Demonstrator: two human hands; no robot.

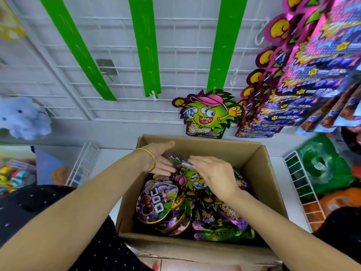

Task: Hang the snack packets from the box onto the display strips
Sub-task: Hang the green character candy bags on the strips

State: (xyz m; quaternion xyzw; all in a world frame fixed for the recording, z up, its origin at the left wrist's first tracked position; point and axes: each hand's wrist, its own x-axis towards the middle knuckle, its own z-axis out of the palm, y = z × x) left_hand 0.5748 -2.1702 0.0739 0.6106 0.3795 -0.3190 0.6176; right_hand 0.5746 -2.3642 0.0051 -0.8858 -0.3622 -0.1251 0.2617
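An open cardboard box (259, 173) stands below me, full of snack packets. Round purple grape packets (156, 202) fill its left side, and green monster packets (220, 218) its right. My left hand (160, 159) hovers over the far left of the box with straight fingers and its palm turned right. My right hand (213, 173) lies flat on a green monster packet (187, 178) at the top of the pile, whose upper edge sticks out between my hands. Three green display strips (145, 45) hang on the wire grid. One monster packet (207, 114) hangs from the right strip (222, 45).
Rows of pink and purple packets (312, 65) hang at the upper right. A blue plush toy (21, 118) sits at the left. White wire baskets flank the box on the left (84, 163) and right (300, 182), the right one beside green and orange goods.
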